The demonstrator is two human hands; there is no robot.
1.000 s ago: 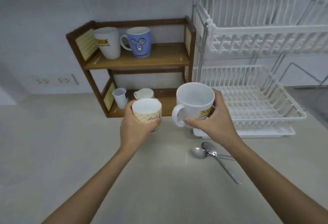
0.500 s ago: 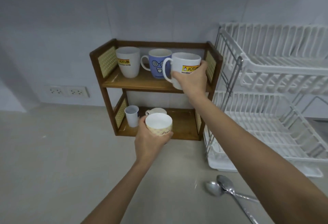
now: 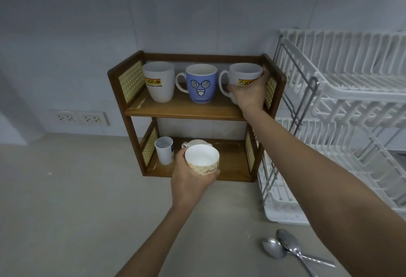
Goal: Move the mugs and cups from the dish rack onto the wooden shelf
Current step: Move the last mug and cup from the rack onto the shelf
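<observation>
Right hand [image 3: 249, 95] grasps white logo mug [image 3: 245, 78] at top tier's right end, brown wooden shelf [image 3: 184, 113] | left hand [image 3: 190, 180] grips yellow dotted cup [image 3: 203, 161] near lower tier | risk: mug handle knocks blue cartoon-face mug [image 3: 201, 83] just left; white dish rack [image 3: 342, 110] looks empty

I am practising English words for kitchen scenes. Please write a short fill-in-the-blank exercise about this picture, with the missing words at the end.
1. The right hand holds a white mug on the ______ level of the wooden shelf.
2. The mug with the cartoon face is ______ in colour.
3. The left hand holds a yellow cup in front of the ______ level.
4. Two ______ lie on the counter.

Missing words: upper; blue; lower; spoons
</observation>
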